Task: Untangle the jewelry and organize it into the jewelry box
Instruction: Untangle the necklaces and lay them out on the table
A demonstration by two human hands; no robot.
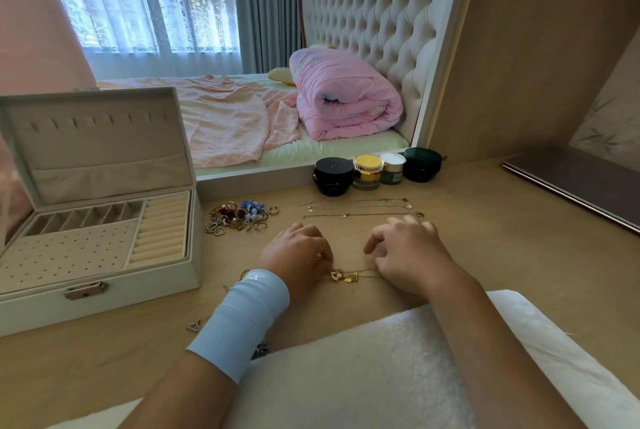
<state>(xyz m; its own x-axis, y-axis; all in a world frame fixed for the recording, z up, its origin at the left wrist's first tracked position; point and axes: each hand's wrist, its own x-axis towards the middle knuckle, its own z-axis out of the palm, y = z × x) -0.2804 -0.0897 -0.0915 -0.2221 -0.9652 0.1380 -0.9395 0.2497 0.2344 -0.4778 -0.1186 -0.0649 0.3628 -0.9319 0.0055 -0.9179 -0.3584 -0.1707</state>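
Observation:
A white jewelry box (104, 276) stands open at the left, its tray of slots and ring rolls bare. A tangled chain with gold pendants (343, 276) lies on the wooden desk between my hands. My left hand (298, 252), with a light blue wristband below it, pinches the chain beside the pendants. My right hand (405, 252) has its fingers curled over the chain's other end; whether it holds it is hidden. A pile of rings and earrings (239, 217) lies beside the box. Three thin necklaces (360, 209) are laid out straight behind my hands.
Several cosmetic jars (377, 170) stand by the mirror at the back. A closed laptop (571, 183) lies at the far right. A small heart pendant (194, 324) rests near the box's front corner. A white fluffy cushion (381, 369) covers the near edge.

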